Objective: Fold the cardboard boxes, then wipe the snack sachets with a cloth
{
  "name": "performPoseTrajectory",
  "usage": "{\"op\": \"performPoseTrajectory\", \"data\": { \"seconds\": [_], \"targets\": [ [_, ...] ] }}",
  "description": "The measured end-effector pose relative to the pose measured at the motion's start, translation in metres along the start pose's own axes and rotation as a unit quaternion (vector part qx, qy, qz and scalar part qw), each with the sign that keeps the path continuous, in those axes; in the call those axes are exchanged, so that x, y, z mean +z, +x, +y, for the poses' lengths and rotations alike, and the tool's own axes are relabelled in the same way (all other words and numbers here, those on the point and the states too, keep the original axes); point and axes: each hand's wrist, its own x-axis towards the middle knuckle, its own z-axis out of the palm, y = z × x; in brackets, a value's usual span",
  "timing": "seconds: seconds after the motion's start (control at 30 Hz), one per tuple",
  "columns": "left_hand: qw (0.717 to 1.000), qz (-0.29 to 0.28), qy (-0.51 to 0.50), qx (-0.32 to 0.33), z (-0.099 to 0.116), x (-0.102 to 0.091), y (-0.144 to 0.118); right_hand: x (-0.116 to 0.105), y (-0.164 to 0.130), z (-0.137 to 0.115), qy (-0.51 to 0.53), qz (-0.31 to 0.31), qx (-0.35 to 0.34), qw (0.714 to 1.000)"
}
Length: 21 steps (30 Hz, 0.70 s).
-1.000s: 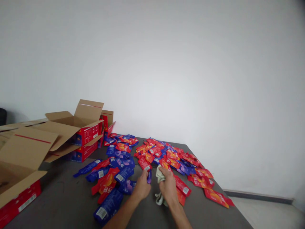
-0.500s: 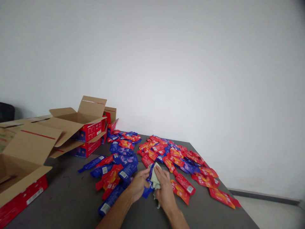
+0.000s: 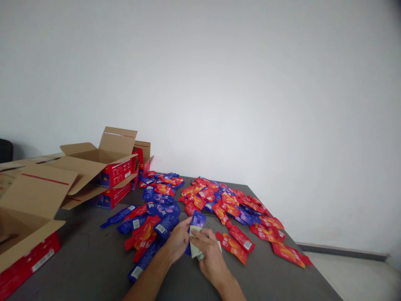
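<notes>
My left hand (image 3: pixel 179 239) is closed on the left edge of a blue pouch (image 3: pixel 198 220) with a purple picture, held above the table's front part. A pale green cloth (image 3: pixel 194 249) lies folded over the pouch's lower part. My right hand (image 3: pixel 207 250) grips this cloth and presses it against the pouch's face. Left of my hands, blue and red pouches (image 3: pixel 145 234) lie loosely heaped. A red pouch (image 3: pixel 232 246) with an orange picture rests just right of my right hand.
Behind my hands spreads a larger pile of red and blue pouches (image 3: pixel 216 196); a smaller pile (image 3: pixel 163 182) lies at the back. Open cardboard boxes (image 3: pixel 115 172) are stacked left, with another open box (image 3: pixel 34 251) nearer. The grey table (image 3: pixel 94 259) ends at a white wall (image 3: pixel 219 104).
The blue pouch has turned so its purple-pictured face shows. My right hand and the cloth have shifted left and lie across the pouch. The view has moved slightly.
</notes>
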Motion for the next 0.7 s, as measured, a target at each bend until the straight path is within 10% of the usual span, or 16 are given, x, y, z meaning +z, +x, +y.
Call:
{"op": "performPoseTrajectory", "data": {
  "seconds": [0.47, 0.7],
  "targets": [
    [0.992, 0.081, -0.097, -0.01, -0.002, 0.017, 0.006, 0.007, -0.006, 0.041, 0.047, 0.196, 0.108, 0.973],
    [0.977, 0.189, -0.084, 0.052, -0.011, 0.005, 0.011, 0.01, -0.005, 0.026, 0.12, 0.175, 0.074, 0.974]
  ]
}}
